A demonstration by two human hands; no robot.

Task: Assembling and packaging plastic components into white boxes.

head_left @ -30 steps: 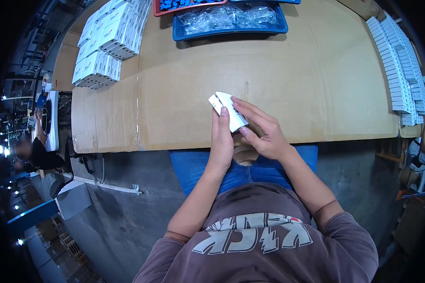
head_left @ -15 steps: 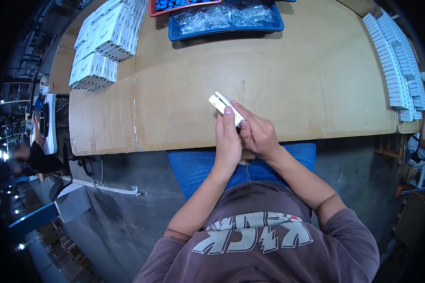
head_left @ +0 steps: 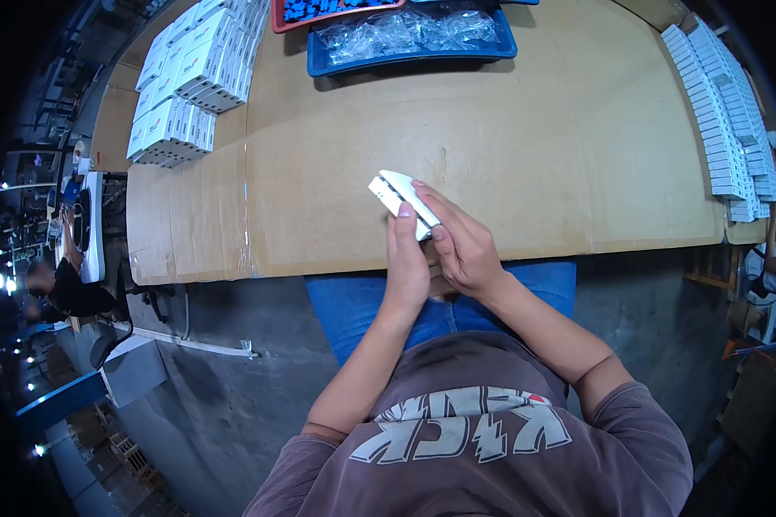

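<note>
Both hands hold a small white box (head_left: 387,196) above the near part of the table. It is tilted, its far end pointing up and to the left, and a dark gap runs along its length between two white parts. My left hand (head_left: 408,267) grips the near left side, thumb lying on the box. From the right, my right hand (head_left: 470,248) closes round the other side, fingers stretched along it and thumb at the near end. My palms hide the box's underside and part of its near end.
Stacks of white boxes stand at the far left (head_left: 168,129) and along the right edge (head_left: 716,129) of the cardboard-covered table (head_left: 491,121). At the back are a blue tray (head_left: 414,64) of clear plastic wrappings and a red tray (head_left: 278,17) of small blue parts. A person (head_left: 78,284) sits far left.
My hands have moved slightly left with the white box. The box has turned a little, and the dark gap between its two parts shows more plainly now.
</note>
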